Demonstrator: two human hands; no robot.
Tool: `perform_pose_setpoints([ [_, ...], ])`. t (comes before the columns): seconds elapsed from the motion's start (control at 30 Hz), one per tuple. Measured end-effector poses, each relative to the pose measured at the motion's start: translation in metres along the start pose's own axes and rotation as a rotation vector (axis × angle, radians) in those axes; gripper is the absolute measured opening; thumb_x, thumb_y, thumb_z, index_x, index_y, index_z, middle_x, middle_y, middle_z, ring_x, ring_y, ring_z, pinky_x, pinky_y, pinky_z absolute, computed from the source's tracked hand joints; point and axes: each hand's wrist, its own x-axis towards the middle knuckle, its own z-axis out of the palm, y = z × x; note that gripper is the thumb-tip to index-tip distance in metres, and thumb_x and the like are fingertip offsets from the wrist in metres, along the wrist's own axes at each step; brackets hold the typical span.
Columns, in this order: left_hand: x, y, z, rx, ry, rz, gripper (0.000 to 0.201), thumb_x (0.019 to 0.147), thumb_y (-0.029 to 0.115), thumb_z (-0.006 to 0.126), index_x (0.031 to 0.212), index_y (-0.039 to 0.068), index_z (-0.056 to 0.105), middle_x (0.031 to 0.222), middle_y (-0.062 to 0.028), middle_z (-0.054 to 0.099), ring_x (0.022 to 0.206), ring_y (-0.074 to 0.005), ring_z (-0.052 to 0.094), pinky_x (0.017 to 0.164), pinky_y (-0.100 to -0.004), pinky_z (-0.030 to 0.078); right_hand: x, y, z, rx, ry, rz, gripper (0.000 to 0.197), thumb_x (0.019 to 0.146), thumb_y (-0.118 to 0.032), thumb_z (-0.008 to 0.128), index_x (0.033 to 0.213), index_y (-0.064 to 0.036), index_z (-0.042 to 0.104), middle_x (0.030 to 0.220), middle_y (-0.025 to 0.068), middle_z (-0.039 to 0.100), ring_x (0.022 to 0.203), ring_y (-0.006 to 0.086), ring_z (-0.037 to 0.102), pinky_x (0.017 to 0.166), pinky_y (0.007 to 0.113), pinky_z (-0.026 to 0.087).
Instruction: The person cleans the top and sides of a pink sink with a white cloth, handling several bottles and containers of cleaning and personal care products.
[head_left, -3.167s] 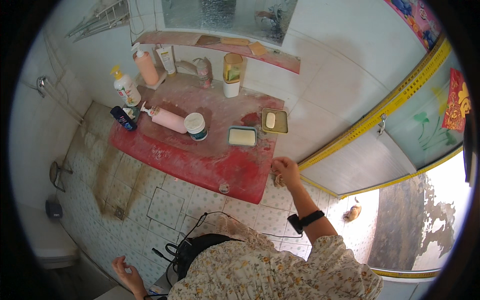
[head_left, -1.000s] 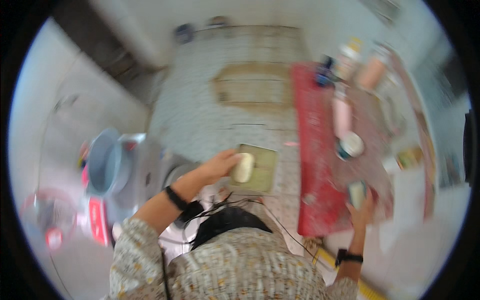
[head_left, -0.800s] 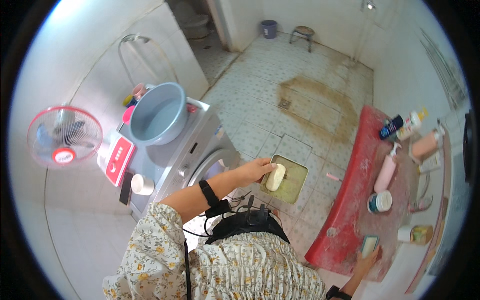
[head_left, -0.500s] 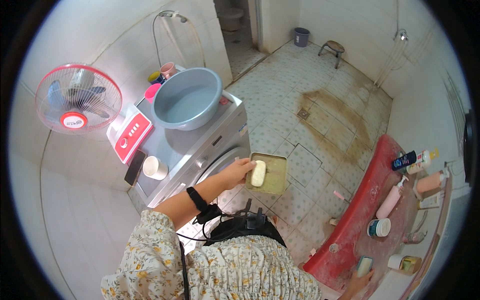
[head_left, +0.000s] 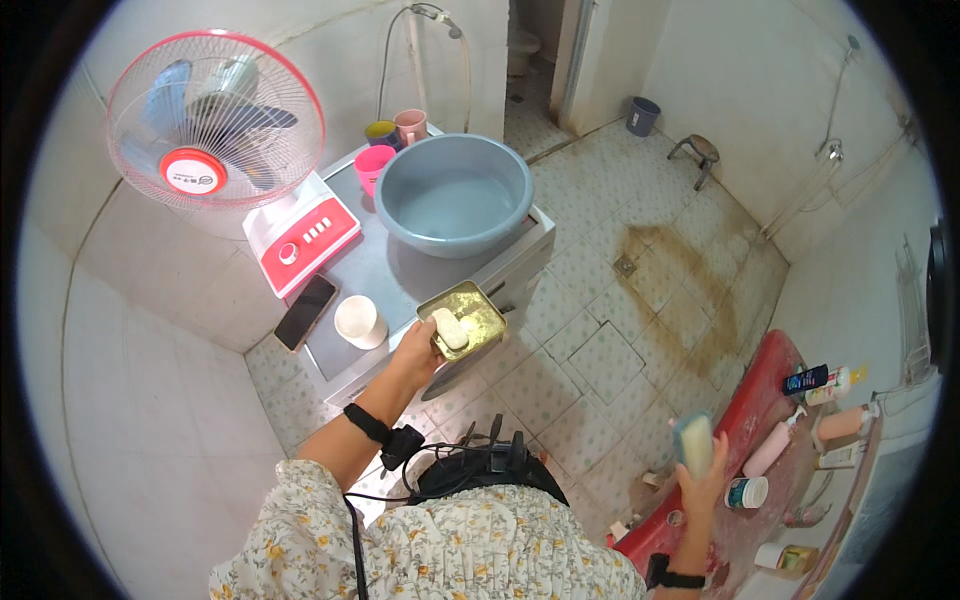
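Observation:
My left hand (head_left: 414, 356) grips the near corner of a shallow gold-coloured metal tray (head_left: 481, 312), thumb at its rim. A white oval bar of soap (head_left: 449, 329) lies in the tray against the fingers. The tray hangs over the front edge of the washing machine (head_left: 395, 290), close to a white cup (head_left: 361, 322). My right hand (head_left: 706, 478) is raised beside the red sink (head_left: 757, 385), its fingers wrapped round a small pale-yellow and blue-green block (head_left: 694, 445). Motion blurs that block, so I cannot tell its kind.
On the machine stand a blue-grey basin (head_left: 455, 200), a pink cup (head_left: 371, 165), a red-and-white fan (head_left: 220, 130) and a phone (head_left: 306, 312). The sink bears a pink pump bottle (head_left: 768, 450) and a white jar (head_left: 746, 492). A stool (head_left: 697, 155) and a bucket (head_left: 642, 117) stand far back.
My left hand has carried the tray and soap leftward, over the machine's edge. My right hand has lifted the pale block off the sink, up and to the left. The view has turned left.

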Motion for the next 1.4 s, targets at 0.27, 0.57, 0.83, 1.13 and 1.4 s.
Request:
perform_pose_setpoints([
  [0.27,-0.025,0.008,-0.012,-0.096,0.013,0.027,0.030,0.095,0.020,0.036,0.122,0.008,0.037,0.118,-0.0104,0.050,0.106,-0.0249,0.053,0.085,-0.0423,0.049,0.062,-0.108,0.110,0.107,-0.300,-0.343,0.088,0.059,-0.014,0.073,0.133,0.0007,0.028,0.124,0.0216,0.044,0.116,0.0338,0.042,0.097,0.039,0.033],
  [0.57,-0.077,0.015,-0.023,-0.045,0.152,0.089,0.032,0.094,0.023,0.039,0.123,0.009,0.038,0.114,-0.0069,0.051,0.102,-0.0201,0.054,0.084,-0.0375,0.048,0.114,-0.154,0.197,0.100,-0.504,-0.652,0.086,0.060,-0.019,0.074,0.132,-0.0018,0.030,0.120,0.0207,0.047,0.110,0.0343,0.046,0.092,0.039,0.037],
  [0.83,-0.141,0.013,-0.041,0.002,0.189,0.193,0.035,0.094,0.025,0.041,0.124,0.006,0.041,0.114,-0.0058,0.053,0.101,-0.0158,0.055,0.082,-0.0321,0.049,0.139,-0.206,0.254,0.198,-0.594,-0.973,0.083,0.061,-0.018,0.073,0.131,-0.0016,0.032,0.119,0.0203,0.047,0.109,0.0369,0.045,0.091,0.043,0.037],
  [1.13,-0.173,-0.006,-0.117,-0.248,0.485,0.377,0.030,0.095,0.017,0.037,0.119,0.000,0.042,0.116,-0.0124,0.053,0.103,-0.0232,0.056,0.089,-0.0370,0.048,0.126,-0.256,0.312,0.121,-0.687,-0.997,0.080,0.062,-0.019,0.073,0.130,-0.0015,0.034,0.119,0.0174,0.047,0.107,0.0361,0.044,0.091,0.043,0.037],
  [1.4,-0.136,0.005,-0.146,-0.195,0.650,0.438,0.026,0.093,0.024,0.042,0.111,0.005,0.047,0.104,-0.0082,0.054,0.091,-0.0211,0.056,0.075,-0.0373,0.051,0.113,-0.277,0.329,0.106,-0.687,-0.967,0.080,0.062,-0.018,0.073,0.130,-0.0053,0.033,0.118,0.0140,0.046,0.105,0.0345,0.045,0.088,0.044,0.037],
])
